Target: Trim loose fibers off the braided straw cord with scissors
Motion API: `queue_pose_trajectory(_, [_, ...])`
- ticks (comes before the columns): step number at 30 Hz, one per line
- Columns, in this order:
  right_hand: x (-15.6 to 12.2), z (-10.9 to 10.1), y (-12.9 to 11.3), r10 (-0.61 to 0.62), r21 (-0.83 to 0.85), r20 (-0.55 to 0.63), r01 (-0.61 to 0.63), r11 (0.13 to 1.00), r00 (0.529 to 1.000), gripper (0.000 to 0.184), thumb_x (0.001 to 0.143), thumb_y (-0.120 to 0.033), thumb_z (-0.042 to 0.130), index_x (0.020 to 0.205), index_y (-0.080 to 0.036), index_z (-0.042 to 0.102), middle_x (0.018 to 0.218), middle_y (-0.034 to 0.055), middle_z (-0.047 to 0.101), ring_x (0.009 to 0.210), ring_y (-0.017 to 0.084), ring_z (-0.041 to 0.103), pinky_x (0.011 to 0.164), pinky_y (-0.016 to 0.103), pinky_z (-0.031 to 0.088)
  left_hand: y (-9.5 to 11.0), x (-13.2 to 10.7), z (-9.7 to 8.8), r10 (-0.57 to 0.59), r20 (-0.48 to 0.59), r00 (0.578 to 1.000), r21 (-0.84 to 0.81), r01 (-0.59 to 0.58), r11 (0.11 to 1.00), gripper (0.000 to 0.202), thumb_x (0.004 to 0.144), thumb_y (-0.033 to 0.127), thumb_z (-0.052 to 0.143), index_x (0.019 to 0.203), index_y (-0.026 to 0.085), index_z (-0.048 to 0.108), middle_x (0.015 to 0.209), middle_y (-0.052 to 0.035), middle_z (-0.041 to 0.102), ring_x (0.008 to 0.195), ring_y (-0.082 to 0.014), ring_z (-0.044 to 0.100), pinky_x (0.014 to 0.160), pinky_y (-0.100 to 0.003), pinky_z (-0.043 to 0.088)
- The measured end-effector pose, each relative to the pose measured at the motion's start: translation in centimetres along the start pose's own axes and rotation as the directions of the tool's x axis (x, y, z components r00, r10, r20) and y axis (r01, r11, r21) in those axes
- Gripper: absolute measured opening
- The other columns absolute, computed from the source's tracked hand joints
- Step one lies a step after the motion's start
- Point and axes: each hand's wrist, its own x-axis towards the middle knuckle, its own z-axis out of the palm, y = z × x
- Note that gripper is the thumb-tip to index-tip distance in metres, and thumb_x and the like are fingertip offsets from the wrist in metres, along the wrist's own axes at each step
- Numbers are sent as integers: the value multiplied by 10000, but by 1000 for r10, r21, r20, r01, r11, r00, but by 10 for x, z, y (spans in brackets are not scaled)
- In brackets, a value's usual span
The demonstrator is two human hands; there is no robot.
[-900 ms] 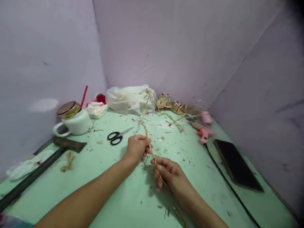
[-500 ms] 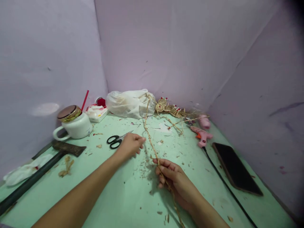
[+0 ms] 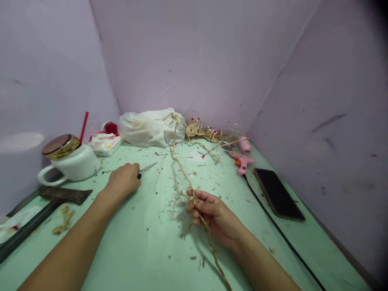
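My right hand is closed on a braided jute rope, palm up, low over the green table. The rope runs from a white plastic bag at the back wall, through my fingers, and off the near edge. My left hand lies over black-handled scissors, covering the handles; only the blade tips show. Its fingers are curled over the handles.
A white mug with a gold lid stands at the left. A hatchet lies in front of it. A pink glue gun with its black cord and a dark phone lie at the right. Jute scraps litter the table.
My left hand let go of the rope and moved left onto the scissors. My right hand kept its hold on the rope. The view swung to the right.
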Motion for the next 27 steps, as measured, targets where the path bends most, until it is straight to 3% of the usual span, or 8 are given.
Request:
queue_pose_trajectory(4, [2,-2,-2,-16,19,-58,18,1000,998,250,694,-52,551,937,-106,569,663,15,582,488,69,508,490,208,465,-1,-1,-7,-22,-3,1000,29,22,999,304,564,139,453,853,161,544,802,-143,596,766,-327,544,572,-364,367])
queue_pose_trajectory(7, [3,-4,-3,-22,26,-90,24,999,996,251,693,-29,528,933,-96,562,645,12,579,477,68,511,486,205,466,-1,-2,-15,-81,-21,996,-144,77,987,336,568,172,480,900,171,530,802,-121,599,770,-322,545,584,-359,372])
queue_pose_trajectory(11, [4,-5,-4,-12,25,-96,15,1000,995,245,695,-32,522,928,-97,564,647,13,582,475,67,514,471,198,464,3,-6,-24,-79,-11,997,-398,68,915,322,627,227,480,948,205,485,778,-34,622,702,-202,580,575,-267,403])
queue_pose_trajectory(13, [4,-5,-4,-16,6,-120,17,1000,993,234,693,-51,537,919,-101,573,661,18,589,477,68,517,453,191,457,10,-12,-28,-68,13,998,-590,63,805,295,635,235,494,925,192,467,726,-12,623,643,-154,590,560,-224,411])
queue_pose_trajectory(15, [4,-4,-3,-42,-30,-169,38,999,985,206,693,-91,561,898,-103,588,656,20,592,463,66,508,434,189,450,19,-19,-32,-54,44,998,-802,67,593,315,600,258,560,889,174,466,667,-4,614,578,-136,581,543,-215,413])
queue_pose_trajectory(18, [5,-3,-2,-111,-79,-256,94,992,960,185,675,-171,613,849,-108,618,652,21,591,440,62,487,407,191,439,35,-32,-33,37,48,998,-924,30,382,440,565,328,632,942,148,495,638,-15,618,506,-126,540,512,-233,415])
queue_pose_trajectory(22, [8,-4,-2,-157,-98,-379,129,987,912,209,618,-189,663,811,-111,642,629,0,560,434,64,483,388,194,427,52,-52,-19,287,19,958,-838,-142,527,443,657,429,559,991,139,545,604,-6,588,526,-137,521,502,-244,407])
queue_pose_trajectory(27, [8,-5,-3,-194,-92,-435,170,981,879,248,580,-170,675,818,-107,644,573,-15,549,422,68,471,360,184,388,63,-76,4,505,-165,847,-341,-530,777,318,682,286,503,992,223,530,790,-17,626,712,-185,570,646,-286,414])
